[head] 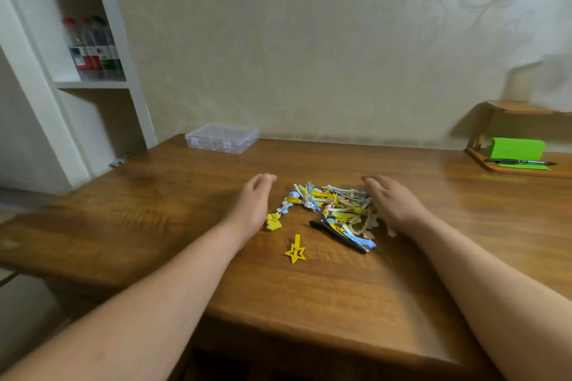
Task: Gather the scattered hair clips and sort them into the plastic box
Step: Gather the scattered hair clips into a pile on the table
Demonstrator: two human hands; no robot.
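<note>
While both hands stand on edge on the wooden table (154,210) with palms turned toward each other, the pile of hair clips (337,207) lies between them. It is a tangle of yellow, blue and pale metal pieces near the middle of the tabletop. The left hand (252,204) has its fingers straight and together and holds nothing; its heel sits just beside a yellow clip (274,222) at the pile's left end. The right hand (391,204) is likewise flat and unclenched, gripping nothing, its palm side against the right edge of the pile. A long black clip (335,233) lies at the near side of the heap, and a yellow star clip (295,252) lies apart from the rest, nearer the person. The clear plastic box (221,138) sits well apart at the far edge of the table by the wall, lid apparently down, two latches facing forward. On the left a white shelf holds bottles (93,49) with red and green caps; on the far right a wooden stand carries a green block (515,150) and a pen (520,162) – both blurred
</note>
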